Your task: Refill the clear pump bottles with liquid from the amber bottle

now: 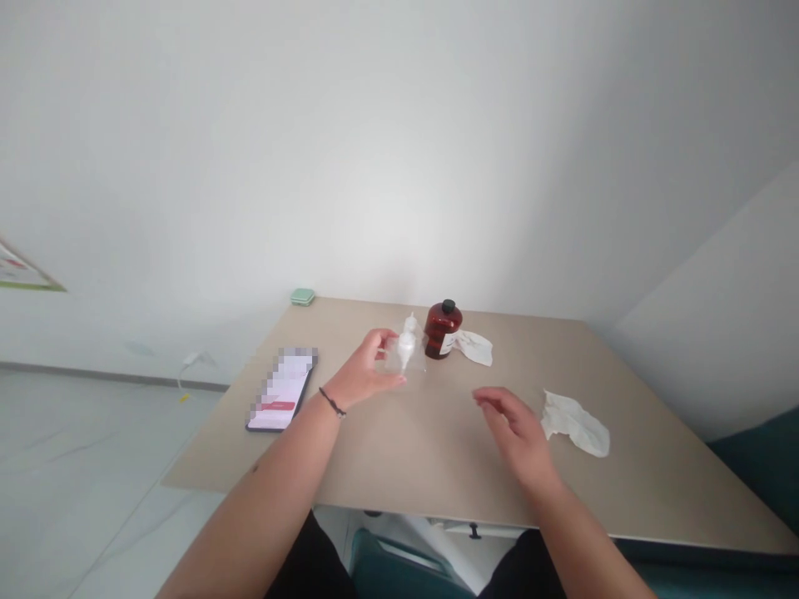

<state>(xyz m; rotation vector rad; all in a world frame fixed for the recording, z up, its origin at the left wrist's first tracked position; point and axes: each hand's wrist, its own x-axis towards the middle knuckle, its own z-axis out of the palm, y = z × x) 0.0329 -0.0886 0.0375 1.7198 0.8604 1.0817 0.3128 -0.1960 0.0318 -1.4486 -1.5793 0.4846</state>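
A clear plastic bag (pixel 394 358) with a white plastic dropper (pixel 406 343) sealed or tucked inside stands nearly upright above the bench (pixel 437 449), toward its far side. The dropper's narrow tip points up and sits near the top of the bag, and no liquid can be made out in it. The person's left hand (pixel 359 370) has its grip closed on the bag's near edge, with the fingers behind and the thumb low at the front. A dark bracelet (pixel 332 402) circles that wrist, and the forearm reaches in from the lower left.

Just beyond the bag, almost touching it in this view, stands an amber glass bottle (pixel 443 329) with a black cap (pixel 448 306) and a white label (pixel 450 343). The dark glass hides whatever is inside. A crumpled white tissue (pixel 475 347) lies against the bottle's right side.

The right hand (pixel 508 428) is released, its fingers loosely curled and pointing left, and it is held above the bench, apart from the bag. Nearest to it lies a second crumpled tissue (pixel 574 424). A smartphone (pixel 280 389) with a blurred screen lies at the left, and a small green case (pixel 302 296) sits at the far edge.
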